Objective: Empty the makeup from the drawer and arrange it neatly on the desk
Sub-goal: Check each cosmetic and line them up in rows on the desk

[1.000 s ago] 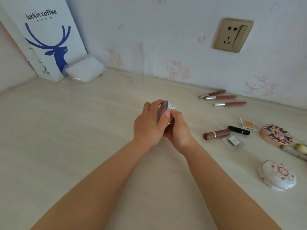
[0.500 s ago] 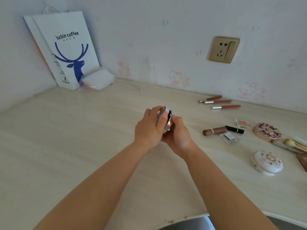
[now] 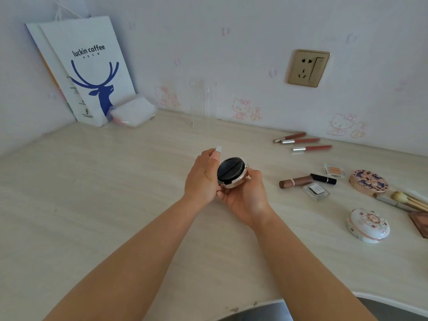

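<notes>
Two hands meet over the middle of the desk (image 3: pixel 115 205), both around one round cushion compact (image 3: pixel 232 173). The right hand (image 3: pixel 245 198) cups it from below and behind, fingers curled round its rose-gold base. The left hand (image 3: pixel 202 179) grips its left edge, with a small white piece I cannot identify at the fingertips. The compact is tilted, its black face turned up toward the person and slightly left, clear of the desk surface.

The makeup already set out lies to the right: nearest, a brown lipstick (image 3: pixel 295 181) end to end with a black tube (image 3: pixel 323 178), a small clear case (image 3: pixel 316 191) just in front of them. Further right sit a patterned round compact (image 3: pixel 368 182) and a white floral one (image 3: pixel 368 225); three lip glosses (image 3: pixel 301 142) lie in a row near the wall. So the right hand looks nearer to that group, and setting the compact down there would mean a move rightward.
</notes>
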